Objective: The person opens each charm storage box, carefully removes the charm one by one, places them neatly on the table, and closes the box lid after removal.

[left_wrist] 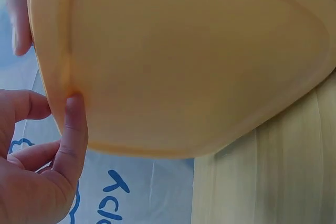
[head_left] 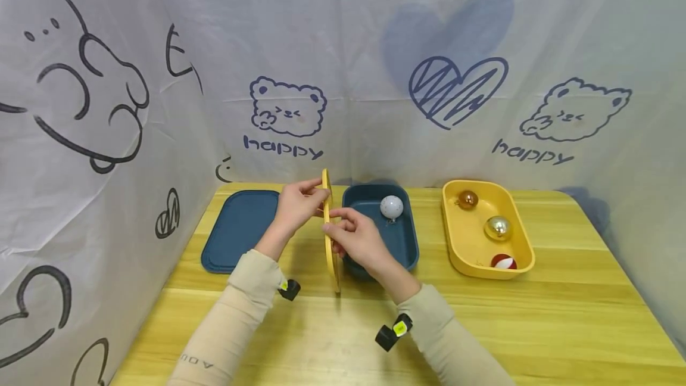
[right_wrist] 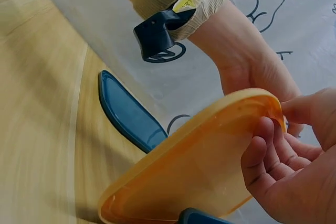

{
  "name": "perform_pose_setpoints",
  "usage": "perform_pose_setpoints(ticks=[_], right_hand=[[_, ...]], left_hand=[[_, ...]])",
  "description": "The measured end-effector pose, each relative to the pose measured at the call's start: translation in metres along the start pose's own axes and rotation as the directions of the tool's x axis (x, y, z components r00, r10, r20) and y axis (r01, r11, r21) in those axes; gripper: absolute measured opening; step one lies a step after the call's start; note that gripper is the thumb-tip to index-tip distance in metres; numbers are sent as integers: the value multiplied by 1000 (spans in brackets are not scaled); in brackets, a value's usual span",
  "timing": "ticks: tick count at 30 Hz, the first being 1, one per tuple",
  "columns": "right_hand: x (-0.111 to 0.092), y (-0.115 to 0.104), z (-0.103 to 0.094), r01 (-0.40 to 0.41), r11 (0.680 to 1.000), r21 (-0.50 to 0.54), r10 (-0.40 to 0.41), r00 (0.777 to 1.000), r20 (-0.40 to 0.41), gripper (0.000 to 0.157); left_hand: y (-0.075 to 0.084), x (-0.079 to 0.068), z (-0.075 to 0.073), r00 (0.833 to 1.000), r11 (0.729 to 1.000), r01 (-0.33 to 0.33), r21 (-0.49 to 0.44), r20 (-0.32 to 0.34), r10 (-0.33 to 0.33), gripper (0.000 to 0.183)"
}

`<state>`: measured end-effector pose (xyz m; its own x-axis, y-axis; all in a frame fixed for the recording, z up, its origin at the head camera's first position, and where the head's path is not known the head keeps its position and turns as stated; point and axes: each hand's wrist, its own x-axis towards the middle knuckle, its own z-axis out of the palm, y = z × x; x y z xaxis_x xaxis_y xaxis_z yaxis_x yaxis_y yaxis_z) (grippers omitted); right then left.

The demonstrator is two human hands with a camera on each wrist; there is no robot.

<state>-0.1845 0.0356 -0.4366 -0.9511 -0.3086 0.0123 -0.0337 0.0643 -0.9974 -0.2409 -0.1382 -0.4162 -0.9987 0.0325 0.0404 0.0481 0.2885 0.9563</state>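
Note:
A yellow lid (head_left: 330,258) is held on edge between my two hands over the middle of the table, its thin side towards the head camera. My left hand (head_left: 296,206) pinches its upper part from the left; in the left wrist view the thumb presses on the broad face of the lid (left_wrist: 189,66). From the right, my right hand (head_left: 365,242) pinches the same lid by its rim, with fingers curled against the inner side of the lid (right_wrist: 194,171). Just right of the lid stands a dark blue container (head_left: 414,240) with a white ball ornament (head_left: 392,207) inside.
A dark blue lid (head_left: 241,228) lies flat on the table's left. To the right, a yellow container (head_left: 471,243) holds a copper ornament (head_left: 468,199), a gold ornament (head_left: 498,228) and a red-and-white one (head_left: 504,261). Printed cloth (head_left: 370,130) hangs behind the table.

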Motion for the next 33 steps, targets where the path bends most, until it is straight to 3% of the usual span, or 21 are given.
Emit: perform_pose_setpoints(ticks=[7, 12, 19, 33], right_hand=[[-3, 7, -2, -5, 1000, 10, 5, 1000, -16, 29], [-8, 12, -6, -5, 998, -65, 5, 1000, -5, 26], [-23, 18, -4, 71, 979, -193, -62, 997, 52, 27], [-54, 57, 13, 152, 931, -332, -105, 982, 156, 30]], left_hand=[[-1, 0, -11, 999, 999, 40, -2, -2, -40, 49], [-2, 0, -19, 997, 997, 72, -25, -11, -72, 49], [-11, -1, -30, 997, 996, 79, -31, 8, -79, 48], [-26, -4, -50, 995, 993, 102, -53, 23, -100, 44]])
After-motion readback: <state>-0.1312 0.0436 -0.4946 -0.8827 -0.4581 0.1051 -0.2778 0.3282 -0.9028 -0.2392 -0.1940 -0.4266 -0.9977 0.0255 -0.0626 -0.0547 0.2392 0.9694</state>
